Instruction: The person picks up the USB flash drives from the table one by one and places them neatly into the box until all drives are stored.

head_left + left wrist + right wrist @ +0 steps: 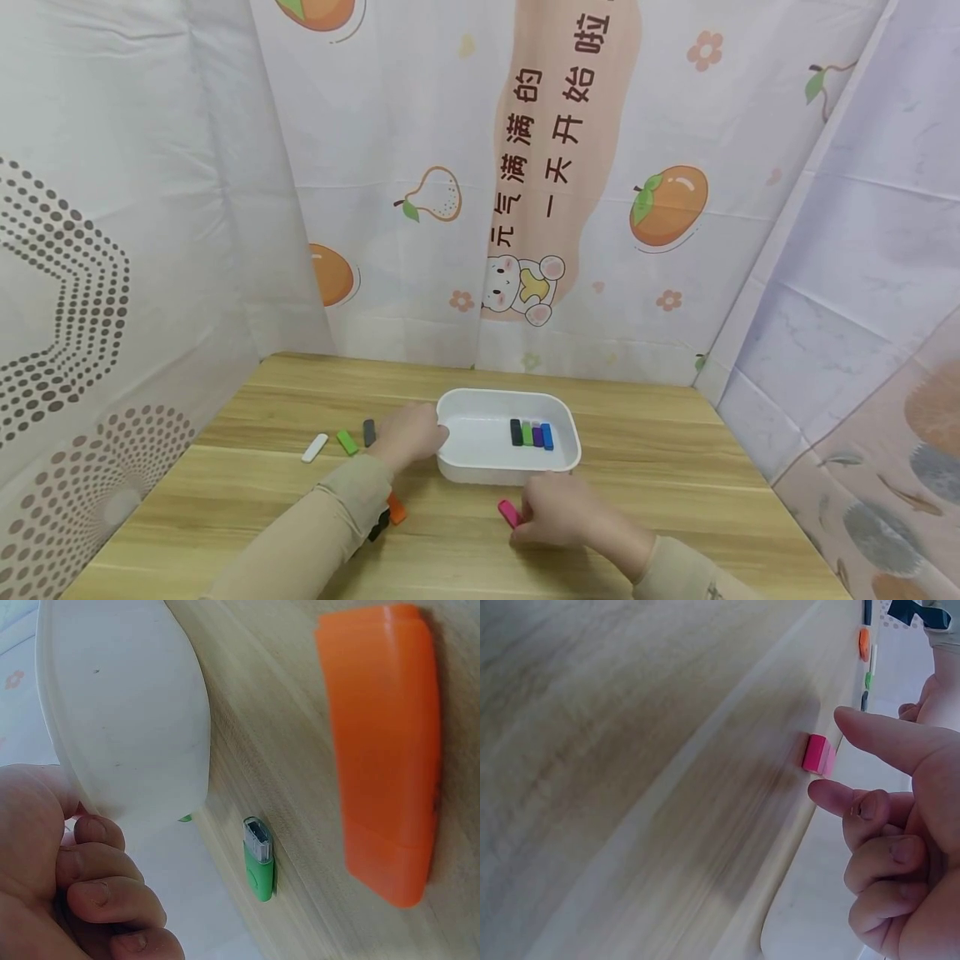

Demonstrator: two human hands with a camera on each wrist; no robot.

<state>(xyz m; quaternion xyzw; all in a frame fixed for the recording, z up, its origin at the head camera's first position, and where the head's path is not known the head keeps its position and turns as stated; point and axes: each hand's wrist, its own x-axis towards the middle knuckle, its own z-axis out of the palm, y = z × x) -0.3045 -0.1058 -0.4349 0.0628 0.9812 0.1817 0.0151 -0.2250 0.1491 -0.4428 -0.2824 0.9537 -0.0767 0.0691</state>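
Clearly apart, the thumb and forefinger of the right hand point(558, 508) straddle the pink stick point(509, 513), which lies on the table between them, while the other fingers curl toward the palm. Just beyond that hand, the near wall of the white tray point(476, 475) stands close; inside, toward its right end, sit a black stick point(516, 432), a green stick point(527, 433), a purple stick point(537, 437) and a blue stick point(547, 437) in a row. The left hand point(411, 433) pinches the tray's left rim. Outward from it lie a gray stick point(369, 432), a light green stick point(347, 442) and a white stick point(315, 448); an orange stick point(398, 507) is partly hidden by the left sleeve point(315, 525). Both forearms reach forward over the wooden table point(637, 467), the right one slanting leftward, the left one rightward. A printed curtain point(420, 275) hangs behind.
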